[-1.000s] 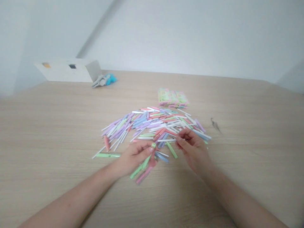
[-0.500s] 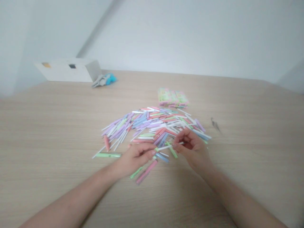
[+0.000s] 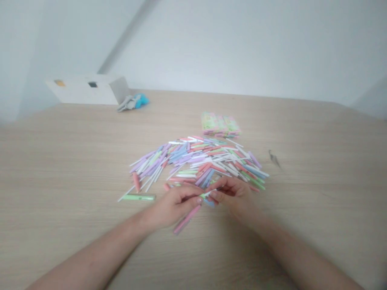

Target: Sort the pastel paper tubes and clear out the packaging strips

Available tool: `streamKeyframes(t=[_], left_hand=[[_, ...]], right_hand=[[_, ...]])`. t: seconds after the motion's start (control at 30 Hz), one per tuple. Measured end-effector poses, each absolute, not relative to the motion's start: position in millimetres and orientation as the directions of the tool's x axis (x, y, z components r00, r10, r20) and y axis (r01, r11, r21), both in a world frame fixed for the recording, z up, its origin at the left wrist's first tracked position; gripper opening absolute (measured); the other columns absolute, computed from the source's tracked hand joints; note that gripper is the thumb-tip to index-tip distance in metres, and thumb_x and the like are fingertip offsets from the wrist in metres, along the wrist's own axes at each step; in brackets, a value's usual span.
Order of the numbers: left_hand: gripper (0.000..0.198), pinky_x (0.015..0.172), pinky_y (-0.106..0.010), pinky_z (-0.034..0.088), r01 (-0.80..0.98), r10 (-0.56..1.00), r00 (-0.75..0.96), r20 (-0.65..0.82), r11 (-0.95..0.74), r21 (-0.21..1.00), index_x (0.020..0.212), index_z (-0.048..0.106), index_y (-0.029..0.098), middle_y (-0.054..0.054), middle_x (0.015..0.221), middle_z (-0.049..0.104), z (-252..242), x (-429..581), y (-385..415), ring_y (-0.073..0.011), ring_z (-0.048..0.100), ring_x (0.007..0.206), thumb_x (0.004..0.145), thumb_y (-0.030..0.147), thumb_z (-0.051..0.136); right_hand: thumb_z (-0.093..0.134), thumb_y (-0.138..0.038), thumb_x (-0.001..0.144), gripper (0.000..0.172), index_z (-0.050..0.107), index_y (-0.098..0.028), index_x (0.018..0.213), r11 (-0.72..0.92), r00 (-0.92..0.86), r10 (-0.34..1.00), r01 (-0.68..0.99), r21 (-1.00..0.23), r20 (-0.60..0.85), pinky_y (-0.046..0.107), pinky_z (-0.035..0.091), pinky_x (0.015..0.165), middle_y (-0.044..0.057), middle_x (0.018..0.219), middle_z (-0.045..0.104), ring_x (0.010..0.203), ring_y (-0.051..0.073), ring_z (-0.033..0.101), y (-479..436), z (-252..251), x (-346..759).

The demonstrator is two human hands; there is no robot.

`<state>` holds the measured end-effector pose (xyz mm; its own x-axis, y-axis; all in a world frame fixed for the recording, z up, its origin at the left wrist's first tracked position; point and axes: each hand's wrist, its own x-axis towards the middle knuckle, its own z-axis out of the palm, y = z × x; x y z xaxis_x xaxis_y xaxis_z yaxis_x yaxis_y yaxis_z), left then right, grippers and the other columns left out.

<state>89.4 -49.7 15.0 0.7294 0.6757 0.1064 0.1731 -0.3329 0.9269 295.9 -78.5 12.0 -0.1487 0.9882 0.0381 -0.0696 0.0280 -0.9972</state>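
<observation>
My left hand (image 3: 178, 205) is closed, thumb and fingertips pinching a light green pen piece (image 3: 202, 195). In my right hand (image 3: 237, 197) the fingers are pinched on a thin white stick (image 3: 207, 193), whose end meets the green piece. Whether the stick sits inside that piece is hidden by the fingertips. Beneath my left hand lies a pink pen piece (image 3: 186, 220) on the table. A blue piece (image 3: 209, 203) shows partly below the fingertips. Just beyond both hands spreads a pile of coloured pen pieces and white sticks (image 3: 181, 155).
Behind the pile stands a stack of green-and-pink packets (image 3: 220, 125). A white box (image 3: 87, 92) is at the back left, with a grey and blue crumpled item (image 3: 133, 102) against it. A small dark mark or object (image 3: 274, 158) is at right. A green pen piece (image 3: 139, 197) lies at left.
My right hand has moved left and slightly down, closer to my left hand. Less of the white stick shows between them. My left hand has shifted slightly.
</observation>
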Motion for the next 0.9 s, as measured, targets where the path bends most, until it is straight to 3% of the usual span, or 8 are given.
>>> streamKeyframes(t=[0.27,0.43,0.57,0.67,0.77,0.9], left_hand=[[0.028,0.084,-0.028,0.045,0.175,0.695,0.712,0.102,-0.317,0.932,0.101,0.068,0.014,-0.007,0.091,0.067,10.3,90.7,-50.3,-0.0201,0.059,0.094,0.092,0.032,0.049],[0.029,0.082,-0.027,0.046,0.204,0.737,0.665,0.118,-0.331,0.921,0.096,0.067,0.013,-0.006,0.095,0.065,11.0,88.6,-46.4,-0.0183,0.059,0.09,0.093,0.034,0.047],[0.031,0.083,-0.028,0.045,0.23,0.769,0.631,0.105,-0.315,0.921,0.089,0.067,0.014,-0.004,0.084,0.063,15.5,87.8,-44.4,-0.0169,0.057,0.085,0.093,0.036,0.046],[0.031,0.082,-0.027,0.045,0.228,0.774,0.624,0.111,-0.316,0.921,0.085,0.066,0.014,-0.002,0.08,0.061,16.1,87.8,-44.4,-0.0155,0.055,0.08,0.093,0.037,0.046],[0.03,0.081,-0.026,0.045,0.225,0.775,0.621,0.115,-0.316,0.922,0.084,0.066,0.015,-0.002,0.079,0.06,15.4,87.9,-44.6,-0.015,0.054,0.079,0.092,0.037,0.046],[0.03,0.082,-0.026,0.044,0.224,0.776,0.622,0.106,-0.306,0.925,0.083,0.064,0.015,-0.001,0.077,0.057,15.2,87.7,-44.5,-0.0151,0.054,0.081,0.093,0.036,0.046]], right_hand=[[0.077,-0.033,0.071,0.017,0.067,-0.019,0.075,0.035,-0.131,0.991,-0.062,-0.997,0.043,0.023,0.045,0.052,-0.001,0.063,0.064,0.054,0.011,0.056,-76.4,12.9,292.0],[0.059,-0.043,0.085,0.025,0.066,-0.019,0.083,0.108,-0.01,0.994,-0.021,-0.994,0.109,0.023,0.042,0.052,0.0,0.068,0.061,0.056,0.011,0.052,-66.3,10.9,311.3],[0.059,-0.031,0.085,0.014,0.065,-0.019,0.082,0.191,0.178,0.944,0.389,-0.901,0.276,0.026,0.044,0.061,0.001,0.075,0.063,0.066,0.013,0.055,-54.5,3.9,331.0],[0.057,-0.017,0.081,0.013,0.068,-0.018,0.089,0.241,0.039,0.938,0.644,-0.726,0.346,0.029,0.045,0.068,0.003,0.083,0.066,0.075,0.016,0.058,-51.0,-1.3,333.2],[0.054,-0.013,0.082,0.018,0.068,-0.018,0.092,0.297,-0.111,0.942,0.713,-0.635,0.316,0.028,0.045,0.068,0.004,0.084,0.065,0.073,0.016,0.058,-54.2,-1.7,325.9],[0.057,-0.018,0.082,0.016,0.065,-0.017,0.095,0.294,-0.158,0.949,0.754,-0.587,0.272,0.027,0.044,0.062,0.005,0.089,0.063,0.067,0.014,0.056,-62.1,1.3,316.1]])
